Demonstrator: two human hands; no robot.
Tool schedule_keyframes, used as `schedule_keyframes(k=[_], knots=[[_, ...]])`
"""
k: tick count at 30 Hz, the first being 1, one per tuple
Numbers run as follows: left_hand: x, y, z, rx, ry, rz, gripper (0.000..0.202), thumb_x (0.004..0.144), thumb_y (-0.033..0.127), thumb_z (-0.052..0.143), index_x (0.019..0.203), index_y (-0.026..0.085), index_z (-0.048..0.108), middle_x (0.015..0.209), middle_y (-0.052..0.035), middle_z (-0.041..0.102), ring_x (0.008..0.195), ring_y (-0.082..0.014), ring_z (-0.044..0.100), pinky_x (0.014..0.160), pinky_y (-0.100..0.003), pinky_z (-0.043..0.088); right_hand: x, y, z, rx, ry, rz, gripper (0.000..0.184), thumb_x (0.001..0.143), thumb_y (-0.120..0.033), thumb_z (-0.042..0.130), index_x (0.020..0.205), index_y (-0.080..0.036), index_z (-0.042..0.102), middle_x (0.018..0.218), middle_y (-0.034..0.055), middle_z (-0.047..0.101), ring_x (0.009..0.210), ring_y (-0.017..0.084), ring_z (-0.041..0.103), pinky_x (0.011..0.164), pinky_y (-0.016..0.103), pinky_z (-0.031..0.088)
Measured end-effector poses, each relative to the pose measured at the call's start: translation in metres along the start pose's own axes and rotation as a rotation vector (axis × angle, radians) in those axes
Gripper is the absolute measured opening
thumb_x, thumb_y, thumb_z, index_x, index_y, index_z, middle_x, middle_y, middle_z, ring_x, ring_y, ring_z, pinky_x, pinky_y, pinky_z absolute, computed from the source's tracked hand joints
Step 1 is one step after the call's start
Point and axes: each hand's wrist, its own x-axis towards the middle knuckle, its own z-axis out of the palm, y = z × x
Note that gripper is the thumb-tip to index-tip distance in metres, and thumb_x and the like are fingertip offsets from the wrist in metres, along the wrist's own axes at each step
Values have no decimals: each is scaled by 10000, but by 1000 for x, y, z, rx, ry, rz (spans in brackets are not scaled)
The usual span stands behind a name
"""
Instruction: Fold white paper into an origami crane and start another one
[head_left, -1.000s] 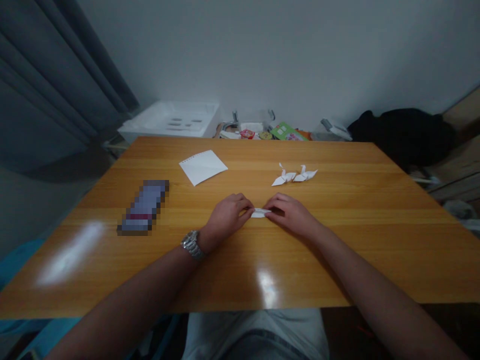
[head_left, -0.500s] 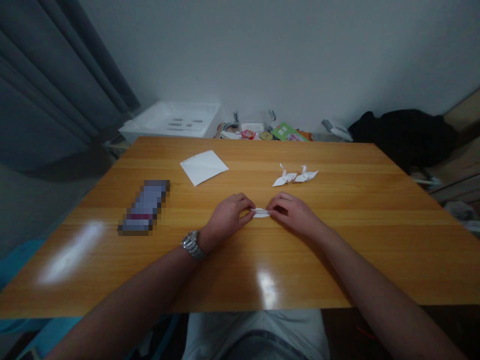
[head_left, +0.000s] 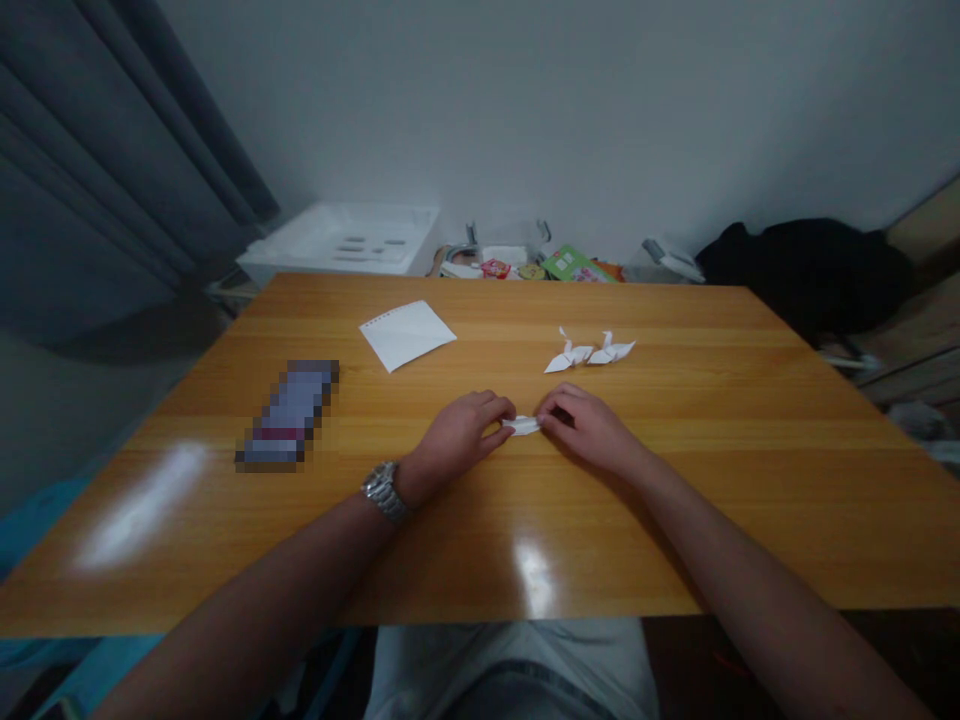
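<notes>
Closer together now: your left hand (head_left: 457,432) and right hand (head_left: 581,425) both pinch the small folded paper (head_left: 523,426), flat on the worktop (head_left: 675,480), mid-crease. Any further fold likely wants steady fingertip pressure.

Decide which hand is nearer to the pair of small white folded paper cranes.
The right hand, just on the near side of the white paper cranes. The left hand lies further off, to their left. Both pinch a small white folded paper strip.
</notes>
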Motion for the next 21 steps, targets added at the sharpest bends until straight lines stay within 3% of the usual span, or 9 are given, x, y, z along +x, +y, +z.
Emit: schedule_keyframes(k=[8,14,21], knots=[[0,-1,-1,22,-20,44,212,1011,303,541,1159,207,657,1077,-56,655,991,-209,616,882,-335,487,0,-3,-2,37,-15,22,99,950,-201,598,891,-186,676,923,61,632,877,199,612,797,342,491],[-1,-2,1,44,-9,34,244,1001,312,561,1181,200,681,1083,-66,659,985,-212,621,881,-339,496,-2,-5,-2,66,-40,-42,100,919,-211,669,1018,-214,687,1012,56,622,935,196,610,833,345,505],[-1,-1,1,77,-21,30,271,996,326,571,1194,189,695,1074,-72,654,971,-214,618,875,-346,504,-2,0,-1,67,-32,-82,104,929,-170,640,995,-217,704,1020,61,618,957,197,614,874,361,516]])
